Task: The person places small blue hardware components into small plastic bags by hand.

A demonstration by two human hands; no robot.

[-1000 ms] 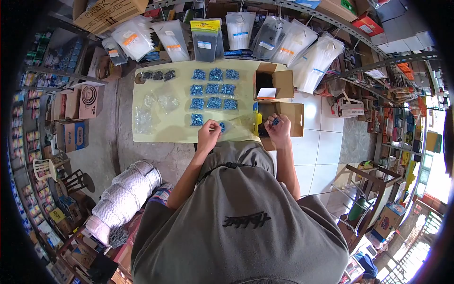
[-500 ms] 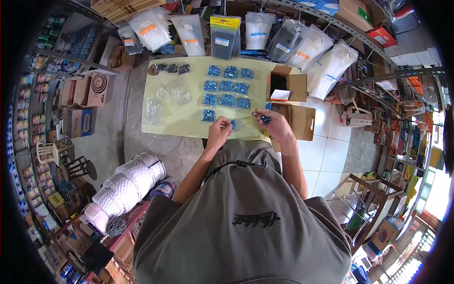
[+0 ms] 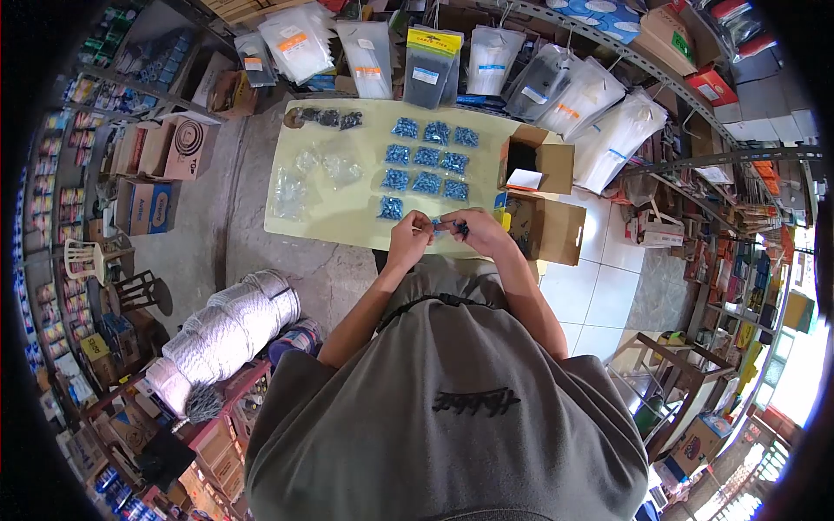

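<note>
My left hand (image 3: 411, 240) is closed at the table's near edge, pinching a small clear plastic bag with blue pieces (image 3: 437, 226) in it. My right hand (image 3: 483, 231) is beside it, its fingers closed around several small dark-blue pieces (image 3: 460, 229) at the bag's mouth. The exact kind of these pieces is too small to make out. Beyond the hands, filled bags of blue pieces (image 3: 426, 156) lie in rows on the pale yellow table (image 3: 365, 217). One filled bag (image 3: 390, 207) lies just past my left hand.
Right of the hands stand two open cardboard boxes, one with black contents (image 3: 521, 156) and another nearer (image 3: 560, 230). Clear plastic bags (image 3: 291, 193) and bags of dark pieces (image 3: 328, 117) lie on the table's left. Packs of cable ties (image 3: 433, 74) hang behind.
My right hand has moved left from beside the near box, bringing the dark-blue pieces to the bag in my left hand. The view has shifted slightly.
</note>
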